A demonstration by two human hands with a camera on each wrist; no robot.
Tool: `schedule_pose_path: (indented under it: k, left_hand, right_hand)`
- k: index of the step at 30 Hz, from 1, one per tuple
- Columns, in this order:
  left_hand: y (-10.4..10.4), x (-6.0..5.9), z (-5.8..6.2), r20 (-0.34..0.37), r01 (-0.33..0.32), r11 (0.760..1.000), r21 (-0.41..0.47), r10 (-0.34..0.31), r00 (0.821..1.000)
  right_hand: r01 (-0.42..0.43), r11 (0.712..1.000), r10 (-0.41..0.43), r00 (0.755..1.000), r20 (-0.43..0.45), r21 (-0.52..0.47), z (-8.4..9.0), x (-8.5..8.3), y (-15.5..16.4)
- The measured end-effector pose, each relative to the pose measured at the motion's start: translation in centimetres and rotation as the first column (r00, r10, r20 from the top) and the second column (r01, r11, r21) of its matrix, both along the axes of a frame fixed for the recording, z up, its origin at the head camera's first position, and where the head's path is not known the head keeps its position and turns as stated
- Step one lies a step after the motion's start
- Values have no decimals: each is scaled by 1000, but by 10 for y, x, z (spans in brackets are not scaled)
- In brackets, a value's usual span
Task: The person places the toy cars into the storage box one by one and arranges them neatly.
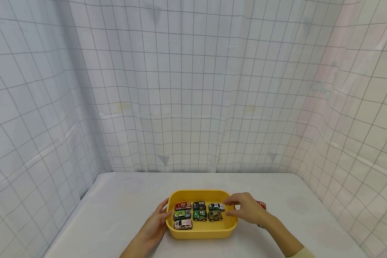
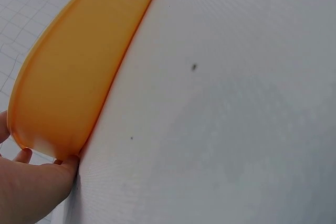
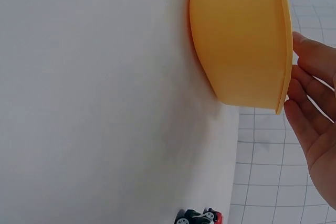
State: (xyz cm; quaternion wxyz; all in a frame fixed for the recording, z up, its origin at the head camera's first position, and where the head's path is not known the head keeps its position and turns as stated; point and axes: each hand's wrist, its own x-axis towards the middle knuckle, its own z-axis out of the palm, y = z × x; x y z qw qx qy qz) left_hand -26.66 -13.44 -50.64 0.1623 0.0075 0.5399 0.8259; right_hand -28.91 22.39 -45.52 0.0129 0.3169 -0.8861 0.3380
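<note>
A yellow plastic tub (image 1: 200, 234) sits on the white table with several toy cars in short rows inside. My left hand (image 1: 153, 227) holds the tub's left end, thumb at the rim and fingers along the outer wall. Over the right rim reaches my right hand (image 1: 249, 209), its fingers spread apart and pointing into the tub. Its fingertips are close to a white and green toy car (image 1: 216, 207) and a camouflage toy car (image 1: 215, 215). In the right wrist view, the fingers (image 3: 310, 56) are at the tub's rim; the fingertips are partly hidden behind it.
A red toy car (image 1: 261, 204) lies on the table to the right, partly hidden behind the right hand. Beside it shows a dark green toy car (image 3: 193, 217). Grid-patterned white curtains (image 1: 196, 89) enclose the table (image 1: 122, 200) at the back and sides.
</note>
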Motion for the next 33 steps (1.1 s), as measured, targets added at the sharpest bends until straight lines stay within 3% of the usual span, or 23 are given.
schedule_pose_path:
  k: [19, 33]
  left_hand:
    - [1, 0, -1, -3, -1, 1000, 11, 1, 1000]
    - [1, 2, 1, 4, -11, 1000, 11, 11, 1000]
  right_hand:
    - [100, 995, -100, 995, -13, 8, -3, 9, 48]
    - [182, 983, -181, 983, 11, -41, -23, 22, 90]
